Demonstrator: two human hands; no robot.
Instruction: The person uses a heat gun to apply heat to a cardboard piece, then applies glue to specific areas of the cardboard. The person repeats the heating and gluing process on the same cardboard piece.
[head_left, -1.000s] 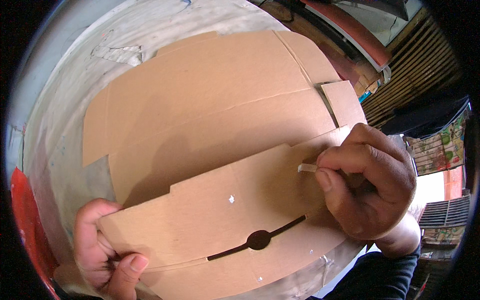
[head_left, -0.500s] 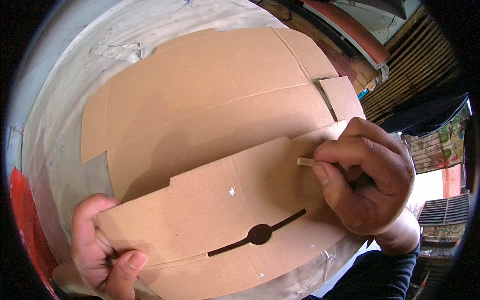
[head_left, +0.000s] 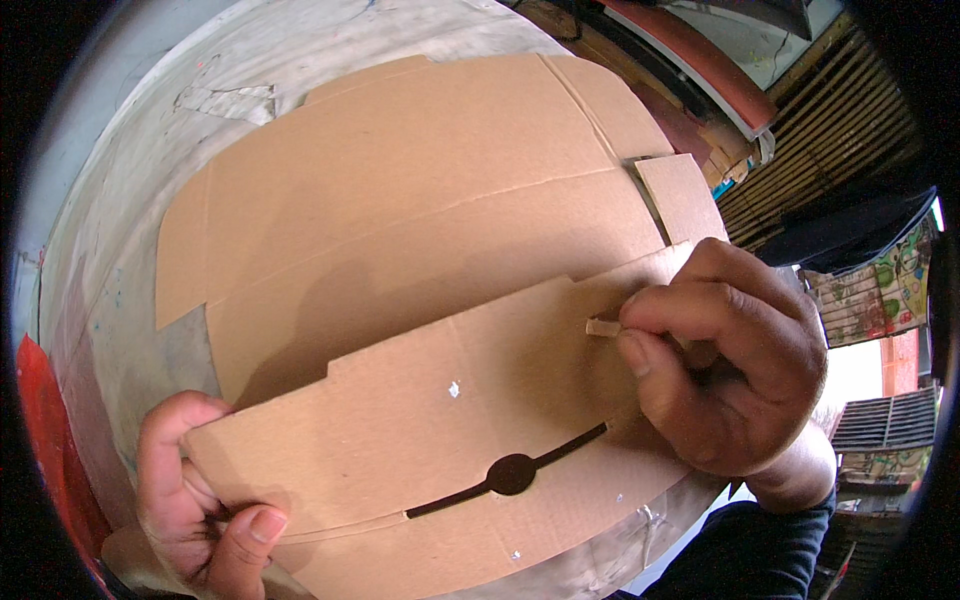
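A large brown die-cut cardboard sheet (head_left: 400, 180) lies unfolded in front of me, its near part tilted up. My left hand (head_left: 205, 500) grips the near panel at its left corner, thumb on top and fingers behind. That panel has a dark slot with a round hole (head_left: 511, 475) in its middle. My right hand (head_left: 735, 360) is closed over the panel's right side, pinching a small strip of cardboard (head_left: 602, 328) between thumb and forefinger. The other fingers are curled in. White flecks (head_left: 454, 389) show on the panel.
The cardboard rests on a surface covered with a pale, stained sheet (head_left: 110, 250). Red material (head_left: 55, 460) hangs at the left edge. A slatted rack (head_left: 810, 130) and dark cloth (head_left: 850, 235) are at the right; a red-brown curved piece (head_left: 700, 60) sits at the far right.
The cardboard and both hands have shifted slightly left in view. The strip in my right hand has turned a little; both grips stay the same.
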